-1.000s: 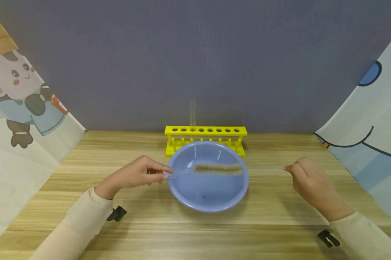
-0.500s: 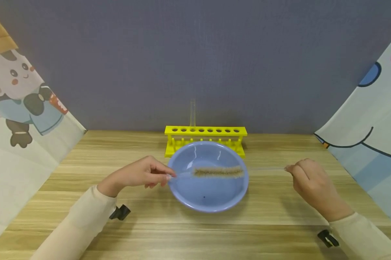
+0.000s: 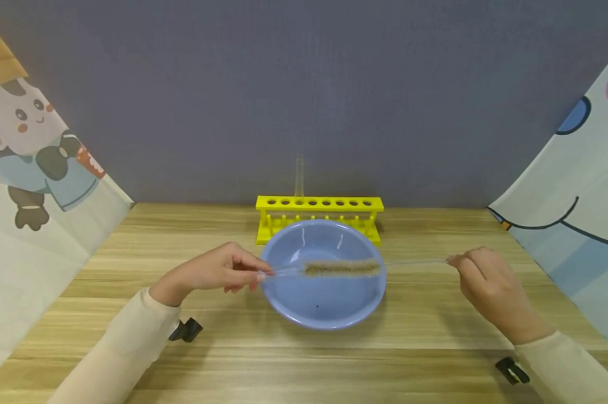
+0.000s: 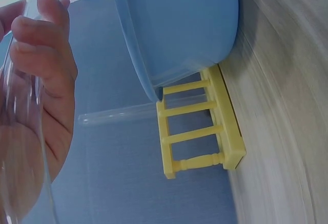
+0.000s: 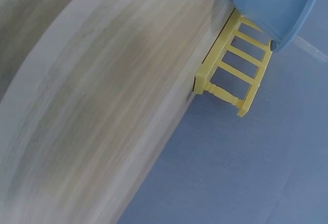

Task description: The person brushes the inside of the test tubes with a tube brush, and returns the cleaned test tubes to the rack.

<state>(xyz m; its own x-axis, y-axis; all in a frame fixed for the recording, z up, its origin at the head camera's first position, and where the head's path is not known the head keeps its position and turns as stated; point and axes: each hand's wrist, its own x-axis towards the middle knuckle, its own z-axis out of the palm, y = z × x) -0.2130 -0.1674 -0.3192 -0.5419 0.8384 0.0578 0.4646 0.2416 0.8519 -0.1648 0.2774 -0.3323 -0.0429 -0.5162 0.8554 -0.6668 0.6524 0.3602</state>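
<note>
My left hand (image 3: 228, 269) grips a clear glass test tube (image 4: 23, 88), its near part lying along the palm in the left wrist view. The tube's other end reaches right, over the blue basin (image 3: 316, 318). In line with it is a test tube brush (image 3: 341, 269) with tan bristles, held level above the basin; its bristle end is right at the tube's mouth. Off to the right, my right hand (image 3: 491, 289) pinches the far end of the brush's thin wire handle (image 3: 415, 262). The right wrist view does not show this hand.
Behind the basin stands a yellow test tube rack (image 3: 329, 203), partly covered by it. One clear test tube (image 3: 299, 179) is upright in the rack. A grey panel (image 3: 309, 101) closes off the back of the wooden table (image 3: 334, 370).
My left hand has shifted slightly right with the test tube. The brush has moved a little right and down in view, and my right hand slightly right. Basin and rack stay put.
</note>
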